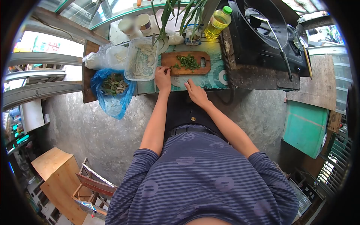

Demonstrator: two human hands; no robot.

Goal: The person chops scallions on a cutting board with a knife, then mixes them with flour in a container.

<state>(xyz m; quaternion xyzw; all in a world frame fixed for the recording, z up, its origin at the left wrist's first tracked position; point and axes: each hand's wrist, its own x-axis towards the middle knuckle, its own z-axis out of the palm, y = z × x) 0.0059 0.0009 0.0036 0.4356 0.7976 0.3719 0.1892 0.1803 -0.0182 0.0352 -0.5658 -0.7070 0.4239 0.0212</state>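
Chopped green herbs (pixel 188 62) lie heaped on a wooden cutting board (pixel 168 58) with a handle slot at its right end. My left hand (pixel 162 79) is at the board's lower left corner, its fingers bent together and touching the wood; anything between them is too small to tell. Just below the board's front edge is my right hand (pixel 196 93), its fingers curled and the thumb side pointing up toward the board. What it holds is hidden, though a thin pale line shows by its fingertips. Left of my left hand stands a clear plastic tub (pixel 129 71) with whitish residue inside.
A blue plastic bag (pixel 112 103) of plant scraps hangs at the table's left edge. Behind the board are long green leaves (pixel 165 18), a jar (pixel 193 35) and an oil bottle (pixel 217 24). Right stands a black stove (pixel 245 41) with a wok (pixel 277 32) and ladle (pixel 279 47).
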